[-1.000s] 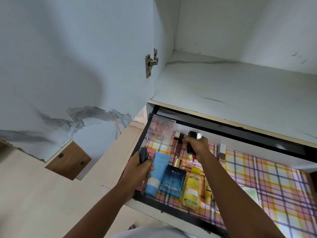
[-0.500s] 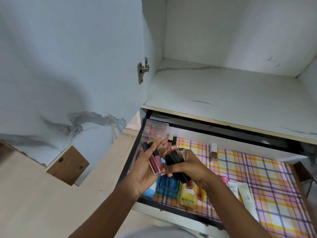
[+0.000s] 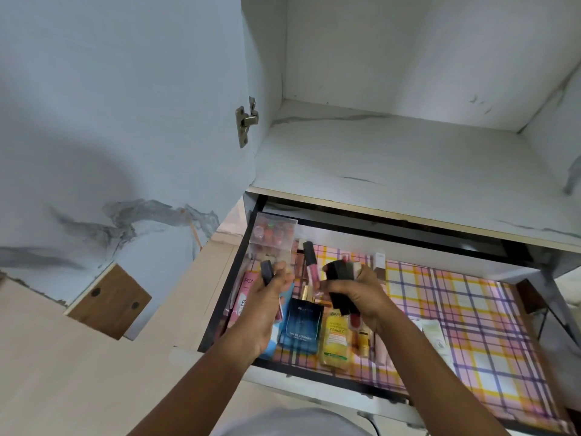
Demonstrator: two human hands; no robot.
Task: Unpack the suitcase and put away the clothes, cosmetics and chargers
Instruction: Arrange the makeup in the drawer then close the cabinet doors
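Note:
Both hands hover over the open drawer point(image 3: 471, 404), which is lined with plaid paper. My left hand point(image 3: 267, 297) grips a dark-capped lip gloss tube point(image 3: 266, 272). My right hand point(image 3: 358, 297) holds a bundle of black-capped lipsticks and glosses point(image 3: 341, 272); a red tube end point(image 3: 354, 320) sticks out below the fist. A pink gloss with a black cap point(image 3: 311, 265) stands between the hands, and whether a hand holds it is unclear. Below lie a blue cologne box point(image 3: 301, 328), a yellow bottle point(image 3: 336, 341) and a small tube point(image 3: 364, 341).
A clear box of red cosmetics point(image 3: 273, 237) stands in the drawer's back left corner. A pink pack point(image 3: 246, 294) lies at the left, pale tubes point(image 3: 435, 338) at the right. Above is a white marble-look shelf point(image 3: 393, 165); the wardrobe door point(image 3: 110, 121) stands open at left.
The hands have drawn apart. The left hand, which lay open against the bundle half a second ago, now grips a single tube; the right hand keeps the rest.

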